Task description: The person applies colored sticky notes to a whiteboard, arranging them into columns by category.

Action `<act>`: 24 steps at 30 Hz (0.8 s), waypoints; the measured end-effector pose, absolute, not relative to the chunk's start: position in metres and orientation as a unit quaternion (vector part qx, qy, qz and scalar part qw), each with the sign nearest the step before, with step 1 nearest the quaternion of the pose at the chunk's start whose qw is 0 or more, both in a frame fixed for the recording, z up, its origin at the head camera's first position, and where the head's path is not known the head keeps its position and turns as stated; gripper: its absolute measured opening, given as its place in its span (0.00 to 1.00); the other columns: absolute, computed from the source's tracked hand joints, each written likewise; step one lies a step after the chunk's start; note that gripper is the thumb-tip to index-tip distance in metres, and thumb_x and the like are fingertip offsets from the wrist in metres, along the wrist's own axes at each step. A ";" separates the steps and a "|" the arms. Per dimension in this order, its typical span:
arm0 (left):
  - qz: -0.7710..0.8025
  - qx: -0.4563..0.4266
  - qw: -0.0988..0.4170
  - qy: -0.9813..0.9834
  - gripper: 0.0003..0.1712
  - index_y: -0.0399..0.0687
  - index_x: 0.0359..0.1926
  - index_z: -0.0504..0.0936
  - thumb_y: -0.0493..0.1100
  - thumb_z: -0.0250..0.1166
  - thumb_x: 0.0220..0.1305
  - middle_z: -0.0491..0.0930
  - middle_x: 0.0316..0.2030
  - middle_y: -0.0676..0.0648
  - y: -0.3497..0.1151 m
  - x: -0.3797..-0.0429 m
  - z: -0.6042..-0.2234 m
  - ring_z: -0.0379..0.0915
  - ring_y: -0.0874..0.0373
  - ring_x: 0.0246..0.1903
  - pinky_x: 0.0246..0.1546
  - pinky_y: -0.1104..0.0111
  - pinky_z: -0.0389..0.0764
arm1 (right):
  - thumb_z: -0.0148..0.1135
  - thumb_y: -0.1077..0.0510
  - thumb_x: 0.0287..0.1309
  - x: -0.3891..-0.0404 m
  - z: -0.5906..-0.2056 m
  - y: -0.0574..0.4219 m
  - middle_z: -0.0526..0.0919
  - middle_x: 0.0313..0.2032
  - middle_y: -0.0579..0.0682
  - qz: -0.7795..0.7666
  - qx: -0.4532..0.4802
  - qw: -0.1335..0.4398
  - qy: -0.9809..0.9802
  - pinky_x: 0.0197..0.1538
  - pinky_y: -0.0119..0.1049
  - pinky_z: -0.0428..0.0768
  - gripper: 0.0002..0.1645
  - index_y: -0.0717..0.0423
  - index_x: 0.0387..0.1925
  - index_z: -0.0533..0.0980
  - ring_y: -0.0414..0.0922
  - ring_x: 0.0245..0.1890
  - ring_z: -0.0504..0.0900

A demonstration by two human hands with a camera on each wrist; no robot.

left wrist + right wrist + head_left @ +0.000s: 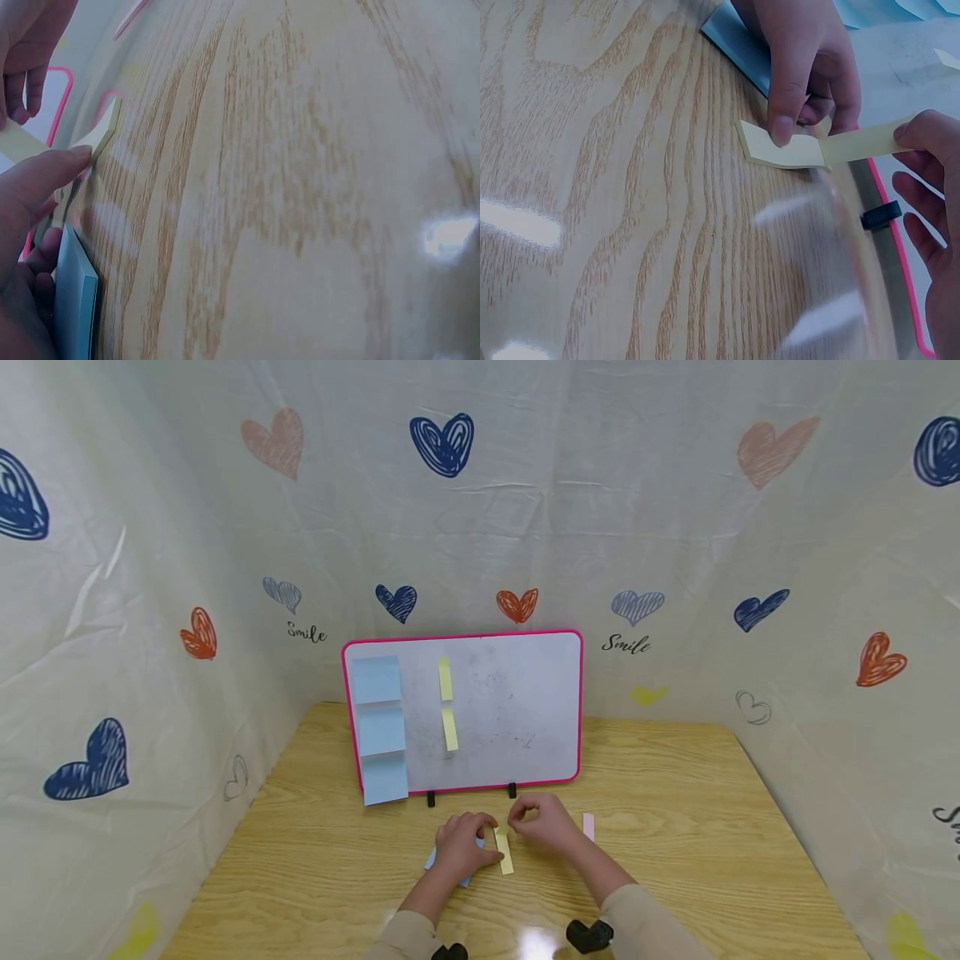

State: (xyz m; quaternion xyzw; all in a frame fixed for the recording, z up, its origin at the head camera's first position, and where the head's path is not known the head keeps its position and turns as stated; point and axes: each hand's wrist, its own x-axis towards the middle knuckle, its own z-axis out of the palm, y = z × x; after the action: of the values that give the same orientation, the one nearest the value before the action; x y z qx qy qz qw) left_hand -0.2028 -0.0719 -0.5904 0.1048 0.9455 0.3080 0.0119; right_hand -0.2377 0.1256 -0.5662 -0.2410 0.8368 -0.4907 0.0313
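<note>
A narrow pad of yellow sticky notes (506, 853) lies on the table in front of the whiteboard. My left hand (462, 845) holds it, thumb on its face and index finger at its far end. With thumb and fingertips my right hand (551, 821) pinches the free end of the top yellow strip (862, 142). In the right wrist view that strip is lifted and stretched away from the pad, still joined at one end. Partly hidden beneath my left hand is a blue sticky note pad (739, 45).
The pink-framed whiteboard (517, 710) stands on black feet (512, 790) behind the hands. Three blue notes (382, 730) run down its left side, with two yellow strips (446, 679) beside them. A pink strip pad (588, 827) lies right of my right hand.
</note>
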 end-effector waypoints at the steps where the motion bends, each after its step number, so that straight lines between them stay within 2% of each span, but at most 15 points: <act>1: 0.309 0.105 0.013 0.945 0.24 0.60 0.44 0.81 0.54 0.79 0.45 0.67 0.27 0.59 -0.072 -0.203 -0.591 0.61 0.58 0.34 0.38 0.56 0.61 | 0.68 0.68 0.53 -0.238 -0.566 0.126 0.81 0.28 0.39 -0.488 -0.240 0.030 0.839 0.43 0.42 0.78 0.10 0.49 0.25 0.82 0.37 0.32 0.79; 12: 0.301 0.108 0.013 0.947 0.25 0.60 0.46 0.81 0.55 0.78 0.45 0.67 0.27 0.59 -0.072 -0.203 -0.589 0.60 0.59 0.33 0.37 0.57 0.61 | 0.67 0.67 0.54 -0.240 -0.560 0.128 0.81 0.28 0.38 -0.485 -0.238 0.026 0.841 0.45 0.41 0.77 0.09 0.50 0.26 0.82 0.37 0.33 0.79; 24: 0.302 0.103 0.020 0.948 0.26 0.60 0.47 0.81 0.55 0.78 0.45 0.67 0.27 0.59 -0.072 -0.203 -0.589 0.61 0.58 0.34 0.37 0.55 0.61 | 0.67 0.67 0.54 -0.242 -0.560 0.130 0.82 0.29 0.41 -0.497 -0.249 0.025 0.831 0.46 0.52 0.78 0.08 0.51 0.26 0.82 0.40 0.34 0.79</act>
State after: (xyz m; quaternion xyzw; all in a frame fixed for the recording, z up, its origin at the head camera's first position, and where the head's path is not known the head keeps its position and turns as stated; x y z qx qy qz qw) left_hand -0.2033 -0.0716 -0.5894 0.1032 0.9476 0.3016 0.0203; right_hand -0.2415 0.1305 -0.5602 -0.2486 0.8312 -0.4966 0.0249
